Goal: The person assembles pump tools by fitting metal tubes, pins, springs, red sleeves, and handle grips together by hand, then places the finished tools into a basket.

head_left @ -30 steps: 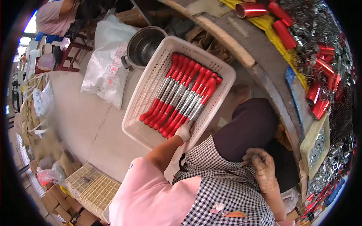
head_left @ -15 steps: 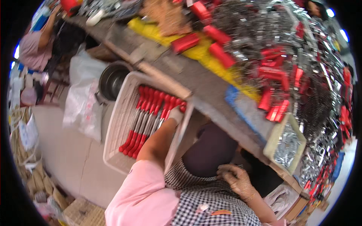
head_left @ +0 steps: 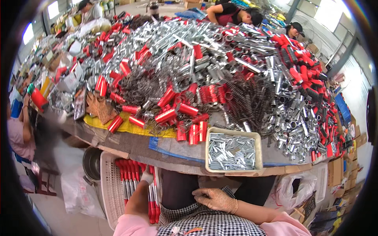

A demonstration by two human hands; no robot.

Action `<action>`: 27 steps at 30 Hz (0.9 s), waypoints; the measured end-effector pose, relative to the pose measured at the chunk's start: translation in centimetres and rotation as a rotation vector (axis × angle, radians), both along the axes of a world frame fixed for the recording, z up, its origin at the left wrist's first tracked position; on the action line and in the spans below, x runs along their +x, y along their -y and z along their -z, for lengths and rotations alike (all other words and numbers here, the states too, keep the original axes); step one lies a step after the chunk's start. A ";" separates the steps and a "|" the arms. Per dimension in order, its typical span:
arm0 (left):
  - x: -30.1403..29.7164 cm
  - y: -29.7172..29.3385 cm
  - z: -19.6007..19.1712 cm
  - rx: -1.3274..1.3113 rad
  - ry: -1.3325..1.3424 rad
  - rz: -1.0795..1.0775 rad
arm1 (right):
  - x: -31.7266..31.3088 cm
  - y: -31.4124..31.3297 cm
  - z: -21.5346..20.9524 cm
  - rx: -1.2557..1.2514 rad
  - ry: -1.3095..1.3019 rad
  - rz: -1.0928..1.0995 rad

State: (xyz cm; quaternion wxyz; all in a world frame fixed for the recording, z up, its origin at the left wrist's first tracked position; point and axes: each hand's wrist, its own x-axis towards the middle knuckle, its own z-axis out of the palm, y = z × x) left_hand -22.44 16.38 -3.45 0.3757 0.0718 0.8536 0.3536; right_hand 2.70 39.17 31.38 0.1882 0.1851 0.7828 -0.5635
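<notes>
My left hand (head_left: pixel 148 176), in a pale glove, reaches down into a white plastic basket (head_left: pixel 105 185) at my left. It lies over a row of long tools (head_left: pixel 125 179) with red ends and silver middles, laid side by side. The fingers are by the red ends at the far side of the basket, largely hidden, so their grip does not show. My right hand (head_left: pixel 215 199), in a patterned pale glove, rests over my lap on the checked apron (head_left: pixel 204 224). Its fingers are loosely bent and hold nothing visible.
A cream tray (head_left: pixel 234 170) of small silver rods stands at the bench's near edge. Behind it lie heaped springs (head_left: pixel 252 102), red tubes (head_left: pixel 166 115) and silver tubes. A metal pot (head_left: pixel 91 163) and white sack (head_left: pixel 80 188) stand left. Other people work around the bench.
My view has swung up and to the right, showing more of the bench. My left hand stays in the basket; my right hand remains over my lap.
</notes>
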 end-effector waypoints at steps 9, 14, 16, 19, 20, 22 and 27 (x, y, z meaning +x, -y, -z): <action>2.4 0.5 -23.9 -0.074 0.050 0.395 | 3.8 -2.7 -4.1 0.054 -0.284 0.046; 5.1 -5.9 -46.1 0.342 0.198 0.747 | 5.9 -4.8 -7.5 0.067 -0.550 0.097; 4.6 -10.6 -49.3 0.406 -0.268 0.697 | 6.7 -5.4 -7.7 0.008 -0.614 0.151; 0.7 -20.4 -52.0 0.377 -0.871 0.547 | 8.2 -6.3 -9.4 -0.111 -0.631 0.346; -1.7 -23.7 -52.0 0.261 -1.064 0.528 | 8.7 -6.8 -9.8 -0.110 -0.643 0.340; -5.0 -29.7 -52.2 -0.012 -1.266 0.502 | 9.9 -8.2 -10.2 0.074 -0.667 0.288; -15.0 -37.6 -46.7 -0.788 -0.982 0.318 | 12.2 -10.3 -10.5 0.191 -0.863 0.313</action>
